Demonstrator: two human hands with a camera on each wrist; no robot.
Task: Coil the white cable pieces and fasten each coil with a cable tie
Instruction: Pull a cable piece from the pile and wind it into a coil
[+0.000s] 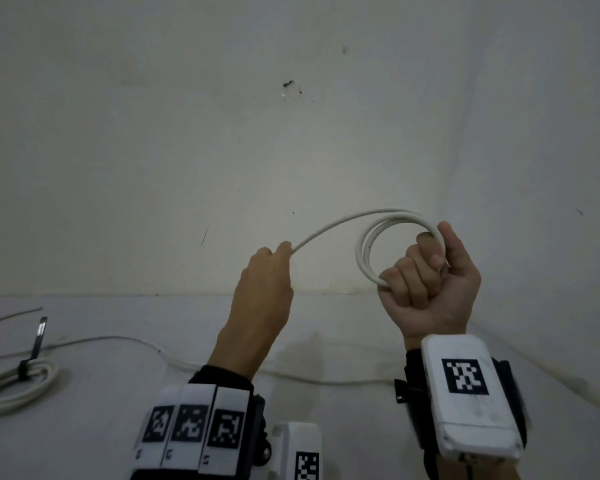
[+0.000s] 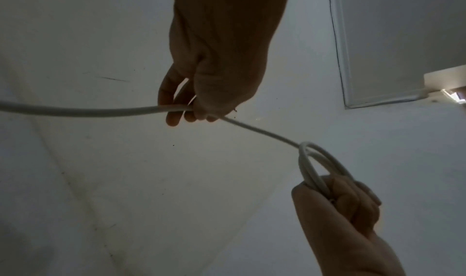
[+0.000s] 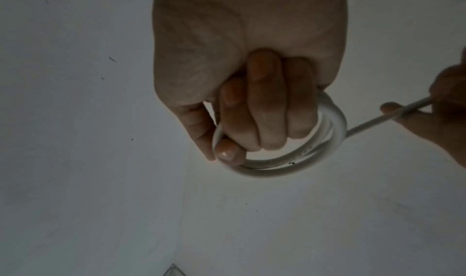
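Right hand (image 1: 430, 285) grip hides part of the white cable (image 1: 371, 244) coil.

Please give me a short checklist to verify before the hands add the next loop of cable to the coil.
1. Right hand grips the coil firmly: ok.
2. Left hand holds the free cable: ok.
3. Loops lie together, none slipping: ok.
4. Remaining cable on the surface free of knots: cannot tell, part is hidden.
5. Finished coil, already tied with a black cable tie, lies clear of the hands: ok.
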